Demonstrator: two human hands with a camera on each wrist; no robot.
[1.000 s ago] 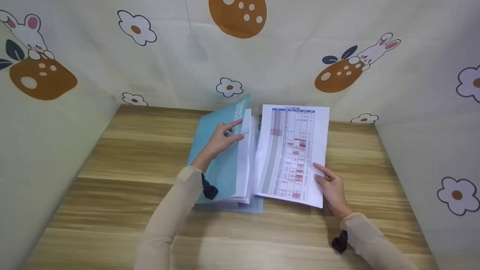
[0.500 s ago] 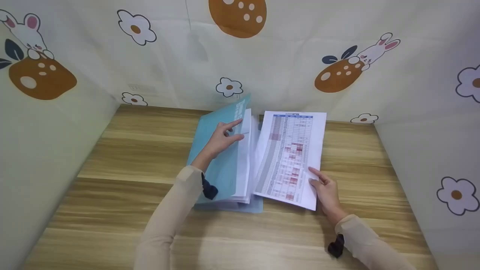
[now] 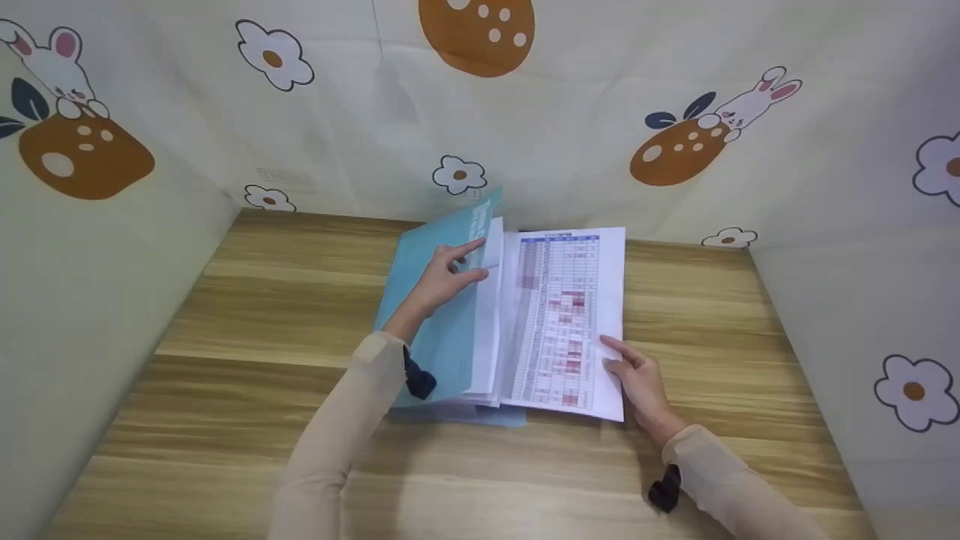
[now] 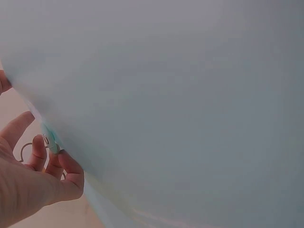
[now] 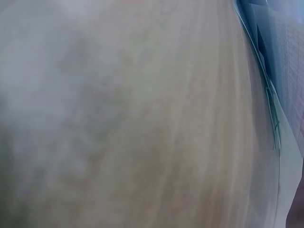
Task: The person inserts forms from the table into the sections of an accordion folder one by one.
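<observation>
A light-blue folder (image 3: pixel 439 322) stands partly open on the table, with white sheets inside its raised cover. My left hand (image 3: pixel 442 281) holds that cover and some inner sheets by the free edge, index finger and thumb apart. In the left wrist view the cover (image 4: pixel 180 114) fills most of the picture, with the curled left hand (image 4: pixel 38 178) at its edge. My right hand (image 3: pixel 641 382) pinches the right edge of a printed sheet (image 3: pixel 574 322) bearing a table with red cells. The sheet's left edge lies against the folder's inner pages. Its fingers beneath the sheet are hidden.
The wood-grain table (image 3: pixel 270 300) is bounded at the back and sides by hanging cloth (image 3: pixel 360 135) printed with rabbits and flowers. The right wrist view shows mostly blurred table surface (image 5: pixel 190 142), with the folder edge (image 5: pixel 268 85) at its right.
My right hand has moved left with the printed sheet, bringing it over the folder's right part and turning it straighter. The left hand and cover have stayed in place.
</observation>
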